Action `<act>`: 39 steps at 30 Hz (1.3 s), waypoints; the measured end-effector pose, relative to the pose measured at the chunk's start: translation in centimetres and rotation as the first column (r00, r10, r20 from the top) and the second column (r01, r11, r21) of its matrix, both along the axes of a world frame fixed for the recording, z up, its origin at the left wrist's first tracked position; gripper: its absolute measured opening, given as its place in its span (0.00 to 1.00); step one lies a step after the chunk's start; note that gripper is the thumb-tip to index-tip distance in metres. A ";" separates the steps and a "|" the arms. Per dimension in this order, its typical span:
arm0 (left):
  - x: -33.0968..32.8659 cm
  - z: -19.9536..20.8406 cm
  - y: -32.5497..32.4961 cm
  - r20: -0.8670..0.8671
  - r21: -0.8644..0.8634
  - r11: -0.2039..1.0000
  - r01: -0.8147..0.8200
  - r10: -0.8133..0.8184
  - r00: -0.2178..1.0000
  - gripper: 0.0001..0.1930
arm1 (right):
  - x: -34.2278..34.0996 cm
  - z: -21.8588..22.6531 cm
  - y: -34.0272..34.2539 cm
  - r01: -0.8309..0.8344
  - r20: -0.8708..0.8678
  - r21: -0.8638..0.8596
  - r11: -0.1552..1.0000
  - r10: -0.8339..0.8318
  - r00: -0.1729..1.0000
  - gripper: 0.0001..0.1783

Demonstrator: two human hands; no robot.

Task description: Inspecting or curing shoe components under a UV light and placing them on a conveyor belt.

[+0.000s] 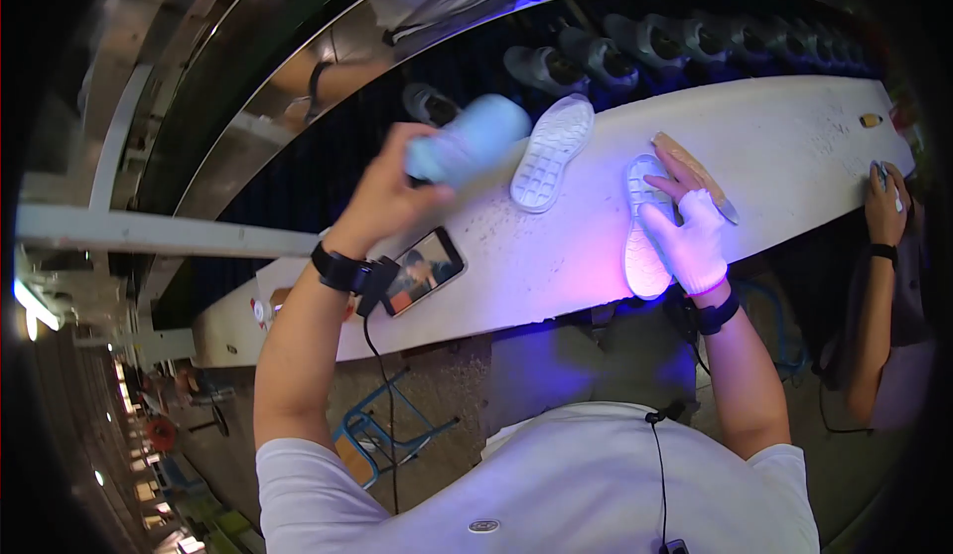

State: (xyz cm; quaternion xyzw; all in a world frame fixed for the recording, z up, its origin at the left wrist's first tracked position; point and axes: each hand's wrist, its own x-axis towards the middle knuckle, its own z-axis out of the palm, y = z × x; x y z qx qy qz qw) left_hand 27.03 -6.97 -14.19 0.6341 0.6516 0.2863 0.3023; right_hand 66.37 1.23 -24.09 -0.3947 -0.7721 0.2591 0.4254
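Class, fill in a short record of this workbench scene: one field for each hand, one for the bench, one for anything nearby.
left hand: lifts a pale blue shoe above the bench
right hand: gloved, presses a white sole on the bench
bench: white, holds a second white sole and a phone
nearby: conveyor of shoes; another person's hand

A pale blue matt fabric shoe (pixel 467 137) is gripped by the bare left hand (pixel 392 192). A white rubbery sole with moulded rough tread (pixel 643 241) is pressed by the right hand in a white knitted cloth glove (pixel 690 241). The long white worktable (pixel 794 147) is seen scuffed and matt; the phone screen (pixel 425 269) is glossy.
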 end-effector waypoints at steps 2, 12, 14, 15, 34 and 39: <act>5.9 1.4 -1.9 -0.294 0.070 0.886 0.458 -0.421 0.858 0.31 | 0.2 0.1 0.4 -0.106 0.083 0.038 0.994 0.102 0.991 0.14; 17.2 -7.7 -14.3 -0.751 0.220 0.779 0.586 -0.249 0.612 0.22 | 6.5 1.3 -6.5 -0.412 0.517 0.207 0.888 0.258 0.816 0.16; 17.0 -9.6 -13.8 -0.793 0.342 0.763 0.549 -0.079 0.604 0.22 | 6.5 5.6 -6.2 -0.325 0.279 0.264 0.908 0.250 0.927 0.10; 16.9 -9.5 -13.0 -0.770 0.358 0.739 0.571 -0.113 0.628 0.21 | 6.5 7.5 -6.6 -0.279 0.085 0.135 0.951 0.270 0.959 0.09; 22.1 -4.8 -8.6 0.371 0.613 0.752 -0.242 -0.004 0.929 0.16 | 2.4 6.8 -10.1 -0.588 -0.637 -0.397 0.705 0.250 0.729 0.21; 22.0 -4.0 -11.8 0.480 0.379 0.907 -0.186 -0.020 0.877 0.12 | 0.1 5.0 -11.6 -0.625 -0.805 -0.386 0.679 0.083 0.587 0.14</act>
